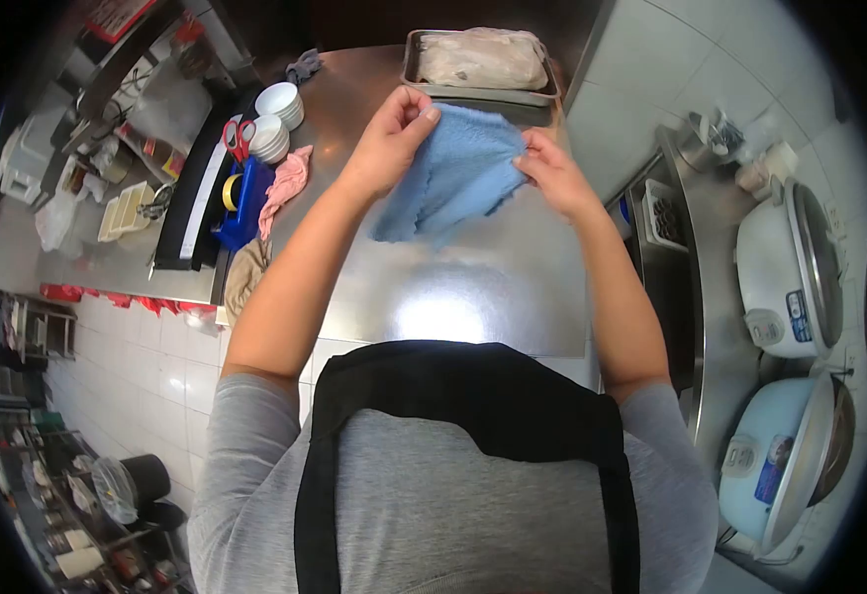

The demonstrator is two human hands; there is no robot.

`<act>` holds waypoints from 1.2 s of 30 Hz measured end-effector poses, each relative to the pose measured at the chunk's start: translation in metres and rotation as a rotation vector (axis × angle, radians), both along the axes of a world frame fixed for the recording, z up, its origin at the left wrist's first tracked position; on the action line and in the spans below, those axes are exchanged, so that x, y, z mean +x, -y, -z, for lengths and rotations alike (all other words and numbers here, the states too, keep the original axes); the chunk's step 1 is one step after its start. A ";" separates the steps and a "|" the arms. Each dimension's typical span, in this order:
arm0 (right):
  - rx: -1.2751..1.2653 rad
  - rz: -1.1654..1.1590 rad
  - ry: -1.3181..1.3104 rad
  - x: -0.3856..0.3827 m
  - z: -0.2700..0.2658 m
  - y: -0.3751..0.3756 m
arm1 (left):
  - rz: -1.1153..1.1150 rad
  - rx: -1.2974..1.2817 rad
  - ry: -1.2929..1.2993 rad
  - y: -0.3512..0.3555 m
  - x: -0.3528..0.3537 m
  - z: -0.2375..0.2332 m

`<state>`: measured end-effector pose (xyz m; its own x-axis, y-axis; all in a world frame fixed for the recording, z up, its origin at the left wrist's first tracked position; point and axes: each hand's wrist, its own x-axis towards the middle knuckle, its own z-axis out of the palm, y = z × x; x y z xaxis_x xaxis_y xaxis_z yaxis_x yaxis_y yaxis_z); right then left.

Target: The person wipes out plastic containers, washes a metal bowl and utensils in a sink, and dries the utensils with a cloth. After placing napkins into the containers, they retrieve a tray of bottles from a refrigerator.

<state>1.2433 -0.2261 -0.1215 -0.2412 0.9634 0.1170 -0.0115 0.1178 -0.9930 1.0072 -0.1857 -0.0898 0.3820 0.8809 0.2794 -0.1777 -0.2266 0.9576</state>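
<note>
A light blue cloth (pixel 458 163) hangs spread between my two hands above the steel worktop (pixel 523 287). My left hand (pixel 399 134) pinches its upper left corner between thumb and fingers. At the upper right edge, my right hand (pixel 550 170) is closed on the cloth in the same way. The lower edge of the cloth droops in loose folds. Just beyond it, a metal tray (pixel 483 96) holds a pale, plastic-wrapped block (pixel 483 59).
Along the worktop's left side are stacked white bowls (pixel 270 139), red-handled scissors (pixel 239 139), a blue tape dispenser (pixel 243 208), a pink cloth (pixel 287 186) and a tan cloth (pixel 245 279). Two rice cookers (pixel 775 282) stand on the right-hand counter. A tiled wall (pixel 666 59) rises at the right.
</note>
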 end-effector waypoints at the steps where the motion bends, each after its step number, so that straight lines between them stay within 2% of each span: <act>1: -0.055 0.037 -0.162 -0.008 -0.008 0.009 | 0.039 -0.103 0.036 0.001 -0.008 0.002; 4: 0.026 -0.130 0.381 -0.002 -0.008 0.020 | 0.108 -0.078 0.123 0.014 -0.025 0.002; 7: -0.121 -0.076 0.620 0.018 -0.023 0.024 | 0.053 -0.120 0.117 0.025 -0.036 0.012; 10: -0.019 0.061 0.469 0.045 -0.010 0.012 | -0.016 -0.052 -0.088 0.015 -0.049 0.034; 13: 0.026 0.165 0.391 0.047 -0.016 0.015 | -0.107 -0.029 -0.042 0.016 -0.053 0.041; 16: 0.081 0.252 0.332 0.050 -0.010 0.021 | -0.127 -0.034 0.131 0.017 -0.052 0.053; 18: 0.158 0.338 0.275 0.048 0.005 0.029 | -0.101 -0.074 0.068 0.025 -0.056 0.059; 21: 0.188 0.359 0.403 0.044 0.012 0.049 | -0.113 -0.084 0.037 0.040 -0.062 0.060; 22: 0.143 0.296 0.255 0.044 0.012 0.053 | -0.130 -0.073 0.050 0.045 -0.064 0.057; 25: -0.031 0.229 0.198 0.049 -0.005 0.053 | -0.146 -0.063 0.032 0.040 -0.068 0.057; 27: -0.090 0.179 0.211 0.055 0.004 0.042 | -0.139 -0.125 -0.039 0.031 -0.070 0.066; 29: -0.087 0.143 0.287 0.053 0.021 0.027 | -0.127 -0.247 -0.149 0.014 -0.070 0.091; 32: -0.243 0.125 0.314 0.061 0.079 0.001 | -0.183 -0.475 -0.017 -0.009 -0.055 0.142; 34: -0.197 0.201 0.386 0.065 0.128 -0.017 | -0.224 -0.582 -0.013 -0.022 -0.047 0.181; 36: -0.134 0.278 0.438 0.065 0.144 -0.022 | -0.259 -0.611 0.003 -0.030 -0.043 0.194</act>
